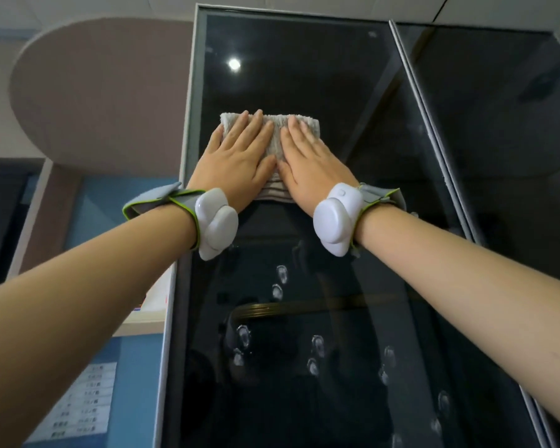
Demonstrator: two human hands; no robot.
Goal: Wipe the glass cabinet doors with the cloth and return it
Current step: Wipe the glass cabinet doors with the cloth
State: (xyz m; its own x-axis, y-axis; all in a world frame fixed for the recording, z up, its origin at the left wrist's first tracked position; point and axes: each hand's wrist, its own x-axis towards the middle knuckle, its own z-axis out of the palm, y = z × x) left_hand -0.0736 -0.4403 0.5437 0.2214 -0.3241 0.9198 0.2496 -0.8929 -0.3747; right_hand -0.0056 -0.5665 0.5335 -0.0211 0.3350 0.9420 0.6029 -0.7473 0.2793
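While on cabinet door [304, 76], cloth [277, 137] under hands [236, 156] [314, 160]

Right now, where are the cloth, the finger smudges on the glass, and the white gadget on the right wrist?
cloth [274, 140]: head view, uncovered strip at its middle.
finger smudges [317, 345]: head view, one of the lower prints.
white gadget [335, 221]: head view, middle of its shell.

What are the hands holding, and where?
Nothing is gripped. The left hand and right hand lie flat on the folded cloth, pressing it against the glass door.
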